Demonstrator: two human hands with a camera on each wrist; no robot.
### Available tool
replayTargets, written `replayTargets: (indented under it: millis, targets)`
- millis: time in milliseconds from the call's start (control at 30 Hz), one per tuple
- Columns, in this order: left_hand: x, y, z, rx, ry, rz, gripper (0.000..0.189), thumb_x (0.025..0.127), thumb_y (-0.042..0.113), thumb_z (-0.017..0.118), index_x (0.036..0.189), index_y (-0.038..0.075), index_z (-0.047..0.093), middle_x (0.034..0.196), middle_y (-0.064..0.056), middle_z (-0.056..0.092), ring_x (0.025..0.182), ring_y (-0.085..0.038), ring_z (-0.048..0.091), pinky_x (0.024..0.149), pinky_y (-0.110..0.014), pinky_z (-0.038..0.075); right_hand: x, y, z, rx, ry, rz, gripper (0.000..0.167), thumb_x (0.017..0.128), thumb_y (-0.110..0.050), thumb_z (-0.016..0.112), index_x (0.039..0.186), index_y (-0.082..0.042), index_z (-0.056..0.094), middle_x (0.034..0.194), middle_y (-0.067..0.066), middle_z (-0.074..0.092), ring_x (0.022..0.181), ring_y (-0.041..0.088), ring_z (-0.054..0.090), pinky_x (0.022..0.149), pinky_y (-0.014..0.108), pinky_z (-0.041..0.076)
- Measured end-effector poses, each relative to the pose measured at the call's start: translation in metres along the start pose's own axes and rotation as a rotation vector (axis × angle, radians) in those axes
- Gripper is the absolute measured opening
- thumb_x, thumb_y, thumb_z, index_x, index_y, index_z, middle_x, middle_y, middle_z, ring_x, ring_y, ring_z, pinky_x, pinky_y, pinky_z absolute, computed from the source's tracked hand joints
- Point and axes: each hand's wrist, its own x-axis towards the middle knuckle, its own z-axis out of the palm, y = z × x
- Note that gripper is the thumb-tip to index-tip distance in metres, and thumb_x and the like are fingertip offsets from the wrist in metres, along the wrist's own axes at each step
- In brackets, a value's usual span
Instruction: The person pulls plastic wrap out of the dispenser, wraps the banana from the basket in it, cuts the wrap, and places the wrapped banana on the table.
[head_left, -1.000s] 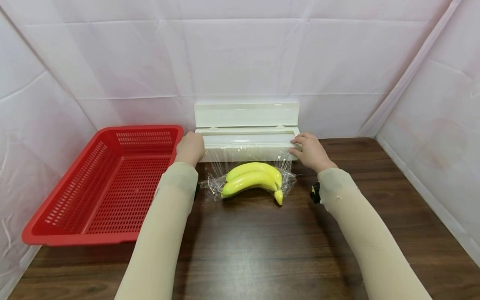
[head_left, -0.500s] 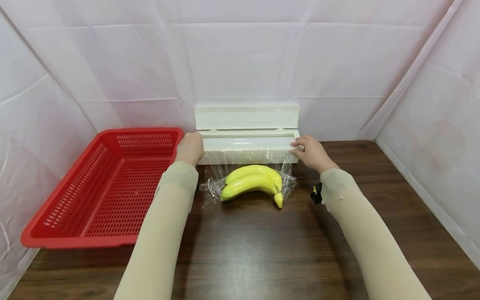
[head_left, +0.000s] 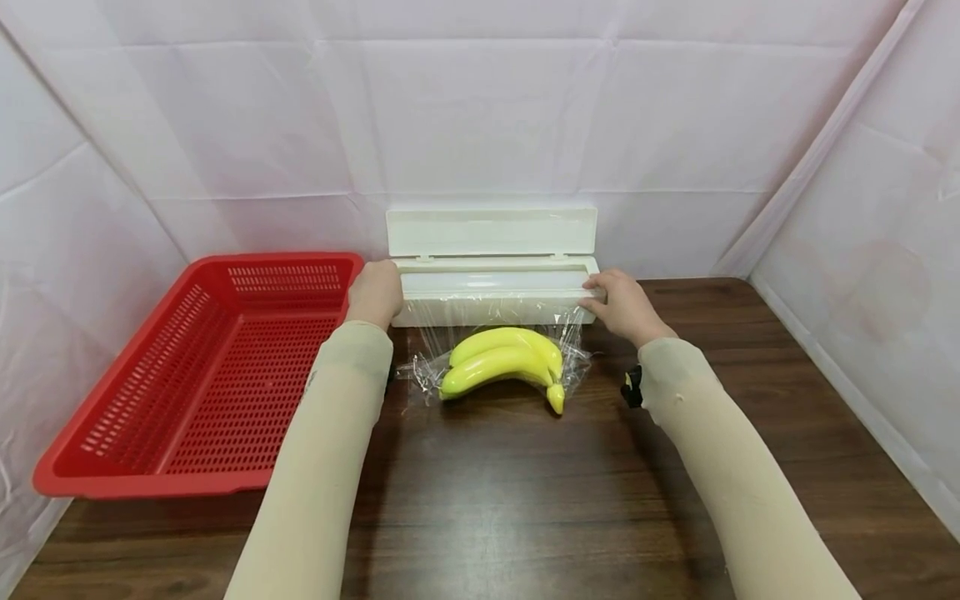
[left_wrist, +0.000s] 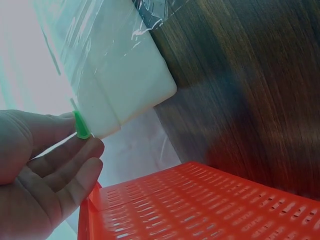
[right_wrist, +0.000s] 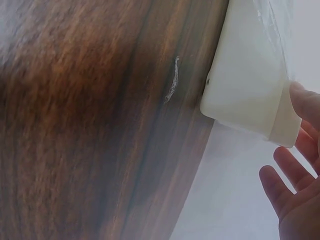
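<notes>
A white cling film dispenser (head_left: 480, 312) stands at the back of the table with its lid raised. Clear film (head_left: 438, 329) runs from it down to a bunch of yellow bananas (head_left: 504, 358), which lies partly wrapped in front. At the dispenser's left end, my left hand (head_left: 376, 293) pinches a small green slider (left_wrist: 81, 126) between thumb and index finger; the other fingers curve below it. My right hand (head_left: 622, 307) grips the dispenser's right end, thumb at the front edge and some fingers behind. The underside of the bananas is hidden.
A red perforated plastic basket (head_left: 161, 483) stands left of the dispenser, close to my left forearm. White cloth (head_left: 480, 117) hangs behind and at both sides. On the dark wooden table (head_left: 480, 517), a film scrap (right_wrist: 173, 82) lies near the dispenser's right end.
</notes>
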Motion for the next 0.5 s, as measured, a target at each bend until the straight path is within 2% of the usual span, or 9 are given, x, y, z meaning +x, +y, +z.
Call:
replayTargets:
  millis: [233,400,500]
  targets:
    - [0.001,-0.0021,-0.0028,-0.022,0.015,-0.007,0.018,0.089,0.002,0.05,0.101,-0.004,0.063,0.107,-0.023,0.063,0.089,-0.03,0.063,0.066,-0.041,0.053,0.0014,0.0002,0.0031,-0.014,0.025,-0.007,0.037,0.093,-0.021,0.059,0.125,-0.002,0.055,0.128,0.018,0.048,0.114,0.036,0.048,0.093,0.051,0.042]
    - [-0.0004,-0.0028,-0.0051,-0.037,0.035,0.0,0.021,0.091,0.001,0.045,0.099,-0.007,0.063,0.106,-0.026,0.064,0.092,-0.033,0.063,0.073,-0.044,0.054,0.0004,-0.0007,0.0041,-0.024,0.047,-0.004,0.035,0.092,-0.02,0.061,0.123,-0.002,0.056,0.127,0.017,0.05,0.115,0.035,0.048,0.094,0.05,0.042]
    - [-0.0019,-0.0032,-0.0059,-0.046,0.024,0.0,0.022,0.09,0.001,0.045,0.098,-0.007,0.063,0.106,-0.027,0.063,0.092,-0.033,0.063,0.075,-0.044,0.054,0.0,-0.0005,0.0043,-0.028,0.045,-0.001,0.035,0.092,-0.02,0.061,0.122,-0.002,0.056,0.127,0.017,0.05,0.116,0.035,0.048,0.094,0.05,0.042]
